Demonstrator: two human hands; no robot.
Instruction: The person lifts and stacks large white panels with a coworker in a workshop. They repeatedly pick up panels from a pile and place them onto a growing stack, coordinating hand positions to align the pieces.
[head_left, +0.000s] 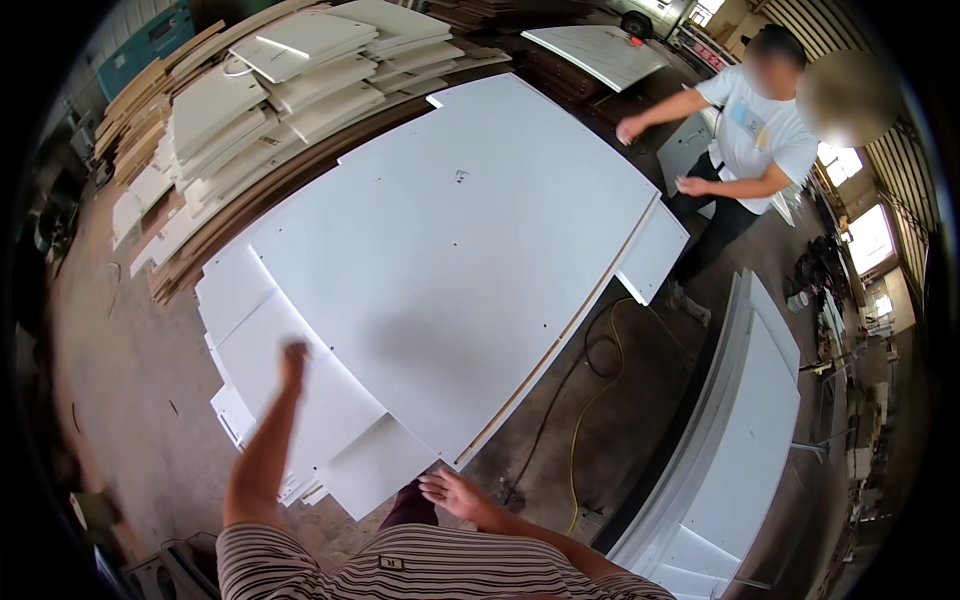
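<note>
A large white panel (pixel 430 230) with small dark holes and a brown groove along its right edge lies across the middle. Smaller white boards (pixel 285 370) sit at its near left end. Over these boards my left hand (pixel 293 362) is raised, smeared by motion, so its fingers cannot be made out. My right hand (pixel 455 493) hangs just below the panel's near corner, close to my body. Its fingers are stretched out and apart, with nothing seen in them.
A co-worker (pixel 750 130) in a white shirt stands at the panel's far right, arms held out. Stacked white boards (pixel 290 90) rise at the far left. More white panels (pixel 725 440) stand at the right. A yellow cable (pixel 580 430) runs over the floor.
</note>
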